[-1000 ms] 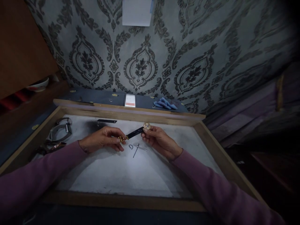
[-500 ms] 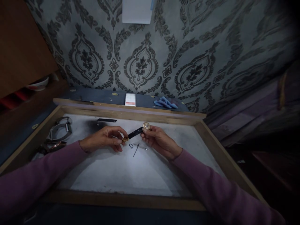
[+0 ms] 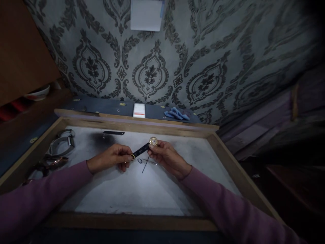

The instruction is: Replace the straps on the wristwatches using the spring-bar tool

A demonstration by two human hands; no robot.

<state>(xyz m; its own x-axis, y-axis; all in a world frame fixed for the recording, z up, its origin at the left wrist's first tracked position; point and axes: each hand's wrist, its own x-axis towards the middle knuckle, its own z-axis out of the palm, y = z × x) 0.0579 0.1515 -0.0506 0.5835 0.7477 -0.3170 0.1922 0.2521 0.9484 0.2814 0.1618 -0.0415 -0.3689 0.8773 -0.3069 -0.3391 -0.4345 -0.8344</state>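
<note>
A dark strap (image 3: 141,150) stretches at a slant between my two hands above the white tray bottom. My left hand (image 3: 114,157) pinches its lower end at a small gold-coloured piece, probably a buckle. At the upper end, my right hand (image 3: 169,156) grips a round gold watch (image 3: 153,141) between thumb and fingers, its face turned up. Under the strap lie a small dark loop (image 3: 139,161) and thin tools (image 3: 145,165) crossing each other. A flat black strip (image 3: 113,133) rests behind my left hand.
Several watches (image 3: 62,145) lie along the left side of the wooden-framed tray (image 3: 127,220). Behind the tray are a small white box (image 3: 139,110) and a blue cloth (image 3: 177,113). A patterned wall rises at the back, with a white object (image 3: 146,15) on it.
My left fingers have closed more tightly on the gold piece at the strap's end. The view has shifted slightly, and both hands and the watch appear a little further left and lower.
</note>
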